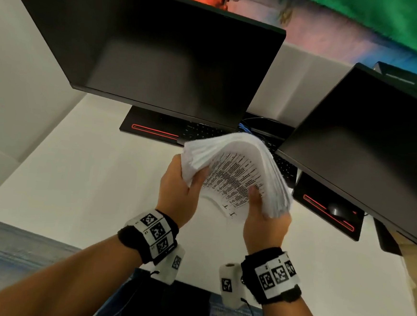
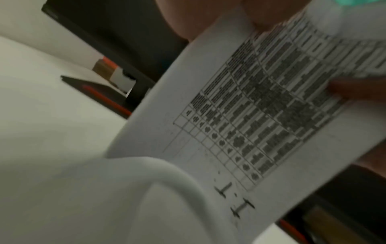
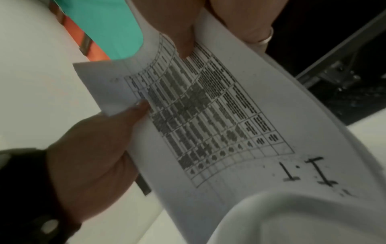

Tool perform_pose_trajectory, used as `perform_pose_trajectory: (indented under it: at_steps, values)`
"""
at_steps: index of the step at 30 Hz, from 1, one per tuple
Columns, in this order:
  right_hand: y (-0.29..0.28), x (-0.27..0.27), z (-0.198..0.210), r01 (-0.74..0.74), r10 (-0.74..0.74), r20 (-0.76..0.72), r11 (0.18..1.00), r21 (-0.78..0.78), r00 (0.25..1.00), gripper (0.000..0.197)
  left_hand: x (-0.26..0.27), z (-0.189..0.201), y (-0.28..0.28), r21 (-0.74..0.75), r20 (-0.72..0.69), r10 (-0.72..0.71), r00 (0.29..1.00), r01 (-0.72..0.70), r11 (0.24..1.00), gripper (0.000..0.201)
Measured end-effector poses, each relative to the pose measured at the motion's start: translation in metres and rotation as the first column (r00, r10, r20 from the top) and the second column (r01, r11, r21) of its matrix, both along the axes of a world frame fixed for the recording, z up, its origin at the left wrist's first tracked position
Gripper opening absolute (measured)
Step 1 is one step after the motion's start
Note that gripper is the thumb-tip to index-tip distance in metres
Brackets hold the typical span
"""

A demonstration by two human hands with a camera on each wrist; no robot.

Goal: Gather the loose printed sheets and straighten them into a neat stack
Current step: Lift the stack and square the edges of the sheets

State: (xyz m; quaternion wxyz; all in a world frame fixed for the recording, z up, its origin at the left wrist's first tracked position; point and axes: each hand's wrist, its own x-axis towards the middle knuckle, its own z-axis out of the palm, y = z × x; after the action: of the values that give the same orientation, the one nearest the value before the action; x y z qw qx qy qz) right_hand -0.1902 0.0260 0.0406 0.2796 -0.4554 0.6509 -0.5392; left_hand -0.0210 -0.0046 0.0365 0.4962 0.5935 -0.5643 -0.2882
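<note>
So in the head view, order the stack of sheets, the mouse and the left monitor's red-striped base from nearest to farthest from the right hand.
1. Stack of sheets: held in the right hand.
2. Mouse: to its right.
3. Left monitor's base: far left, behind.

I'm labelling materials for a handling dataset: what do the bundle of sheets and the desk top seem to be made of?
Sheets: thin matte white office paper, it seems; the bundle bends into an arch between the left hand and right hand, with fanned edges and a black printed table on top.
Desk top: smooth white matte surface, probably laminate; the core cannot be told.
</note>
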Motion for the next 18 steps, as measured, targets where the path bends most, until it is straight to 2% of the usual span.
perform_pose_trajectory:
  at_steps: [4,7,8,10,13,15,18]
  values:
    - [0.004,0.007,-0.018,-0.014,0.003,0.082,0.990,0.141,0.997,0.022,0.003,-0.030,0.012,0.132,-0.016,-0.108,0.994,0.109,0.985,0.045]
    - [-0.002,-0.001,-0.011,0.016,-0.029,0.139,0.995,0.094,0.990,0.047,0.013,-0.019,0.007,0.104,-0.053,-0.133,0.990,0.138,0.985,0.060]
    - [-0.003,-0.005,-0.005,0.025,-0.034,0.192,0.998,0.051,0.981,0.053,0.015,-0.010,0.006,0.064,-0.092,-0.131,0.987,0.137,0.989,0.059]
    - [-0.005,-0.010,0.007,0.024,-0.012,0.251,0.999,-0.046,0.968,0.059,0.014,0.010,0.003,-0.035,-0.196,-0.124,0.973,0.119,0.992,0.044]
    - [-0.007,-0.010,0.023,0.041,0.000,0.267,0.988,-0.150,0.964,0.053,0.008,0.029,-0.004,-0.092,-0.362,-0.081,0.929,0.051,0.994,0.027]
    - [-0.011,-0.010,0.028,0.073,-0.019,0.297,0.982,-0.172,0.955,0.045,0.007,0.033,-0.010,-0.092,-0.374,-0.040,0.927,0.005,0.996,0.029]
    - [-0.015,-0.009,0.034,0.082,-0.034,0.263,0.982,-0.172,0.964,0.035,0.009,0.039,-0.017,-0.070,-0.362,0.025,0.932,-0.053,0.996,0.026]
